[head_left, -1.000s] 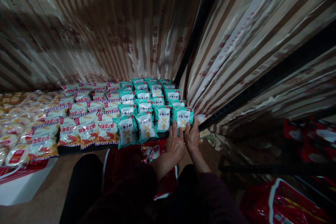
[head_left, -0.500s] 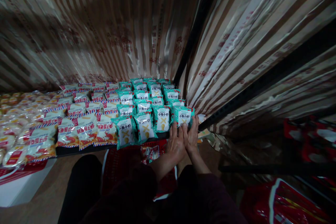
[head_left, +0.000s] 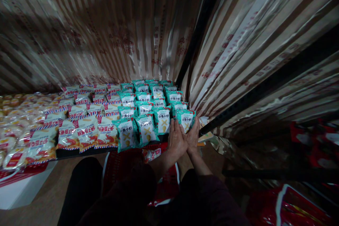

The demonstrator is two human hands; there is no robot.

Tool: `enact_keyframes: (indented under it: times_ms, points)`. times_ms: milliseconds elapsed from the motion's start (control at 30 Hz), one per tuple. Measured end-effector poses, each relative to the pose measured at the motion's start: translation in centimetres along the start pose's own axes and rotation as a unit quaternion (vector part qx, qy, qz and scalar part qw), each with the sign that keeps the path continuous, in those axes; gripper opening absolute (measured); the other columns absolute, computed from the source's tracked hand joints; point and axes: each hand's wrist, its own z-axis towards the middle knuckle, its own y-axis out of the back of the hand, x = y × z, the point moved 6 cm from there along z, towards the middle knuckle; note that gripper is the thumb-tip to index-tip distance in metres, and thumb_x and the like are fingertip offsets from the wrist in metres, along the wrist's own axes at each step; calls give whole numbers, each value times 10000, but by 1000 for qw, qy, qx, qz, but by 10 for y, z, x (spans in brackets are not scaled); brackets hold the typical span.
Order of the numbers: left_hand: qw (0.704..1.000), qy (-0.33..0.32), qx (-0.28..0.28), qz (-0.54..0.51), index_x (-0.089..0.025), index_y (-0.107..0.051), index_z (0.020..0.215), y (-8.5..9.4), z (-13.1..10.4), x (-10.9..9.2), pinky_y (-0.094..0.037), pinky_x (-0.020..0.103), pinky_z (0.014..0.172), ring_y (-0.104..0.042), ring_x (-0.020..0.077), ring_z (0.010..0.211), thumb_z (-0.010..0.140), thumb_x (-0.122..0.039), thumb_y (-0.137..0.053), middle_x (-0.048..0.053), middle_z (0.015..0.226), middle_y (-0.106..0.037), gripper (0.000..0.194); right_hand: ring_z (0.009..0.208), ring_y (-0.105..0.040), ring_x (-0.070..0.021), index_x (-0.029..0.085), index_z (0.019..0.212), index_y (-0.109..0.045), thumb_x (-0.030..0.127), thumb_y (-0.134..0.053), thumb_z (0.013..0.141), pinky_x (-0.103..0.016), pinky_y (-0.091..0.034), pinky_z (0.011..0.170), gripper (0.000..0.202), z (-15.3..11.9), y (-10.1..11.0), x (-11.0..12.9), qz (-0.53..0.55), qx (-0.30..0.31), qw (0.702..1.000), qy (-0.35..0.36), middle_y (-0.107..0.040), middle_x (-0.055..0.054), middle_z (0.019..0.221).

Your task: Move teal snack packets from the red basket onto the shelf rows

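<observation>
Both my hands are at the front right corner of the shelf, around a teal and white snack bag [head_left: 186, 118] with dark printed characters. My left hand [head_left: 177, 139] presses its fingers along the bag's lower left side. My right hand [head_left: 194, 137] cups the right side, its fingers pointing up. The wrists nearly touch, and the bag is held between the two hands. More teal snack bags [head_left: 162, 122] stand in rows directly to the left and behind. The underside of the held bag is hidden by my hands.
White and orange snack bags [head_left: 87, 130] and clear-wrapped packs [head_left: 16, 127] fill the shelf leftward. A black post [head_left: 194, 35] and a slanted black bar [head_left: 254, 91] flank the right corner, before striped curtains [head_left: 106, 24]. A red bag [head_left: 119, 169] lies below.
My hands have shifted slightly, and the right hand has turned a little more around the bag's side. The front right bag now tilts slightly; the other bags look unmoved.
</observation>
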Motion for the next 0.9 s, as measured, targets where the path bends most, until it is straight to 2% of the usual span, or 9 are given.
enact_keyframes:
  times_ms: [167,333,500,700,800,900]
  points:
    - [999,32,-2,-23,-31,-409,1372,-5,8,-6,-232,399,1176,-267,272,1420,927,-296,-325,229,1508,-301,524,1380,-248,-323,65,1427,-212,523,-491,829,-523,-240,1124,803,6,2,-1,34,17,998,-50,-298,-250,1453]
    - [998,42,15,-34,-7,-334,1411,-5,14,-14,-279,374,1152,-323,270,1397,915,-305,-339,241,1480,-349,579,1366,-274,-328,103,1437,-217,515,-519,808,-518,-261,1108,810,10,6,-7,52,-4,996,-75,-312,-221,1446]
    - [997,61,21,-39,47,-316,1409,-5,19,-19,-311,378,1133,-399,294,1349,896,-290,-353,265,1424,-420,615,1327,-338,-333,131,1458,-213,486,-532,804,-543,-300,1069,810,15,9,-8,62,-21,995,-71,-369,-203,1402]
    - [998,44,-9,-33,29,-277,1431,4,27,-26,-274,363,1154,-327,282,1393,861,-267,-411,236,1481,-351,656,1256,-416,-311,129,1463,-213,420,-568,778,-514,-353,1041,825,25,8,-6,72,-36,995,-51,-434,-187,1332]
    - [996,80,1,-36,8,-255,1444,11,35,-30,-330,366,1122,-406,295,1346,810,-236,-476,230,1453,-402,714,1251,-429,-309,143,1461,-211,407,-550,786,-520,-360,1038,800,27,3,-8,69,-21,996,-51,-440,-184,1335]
    - [993,109,8,-36,-34,-295,1432,16,44,-33,-391,436,1071,-491,333,1272,781,-238,-522,225,1395,-480,719,1266,-423,-312,157,1457,-220,394,-529,806,-528,-367,1029,759,28,-1,-8,58,-4,997,-49,-415,-188,1374]
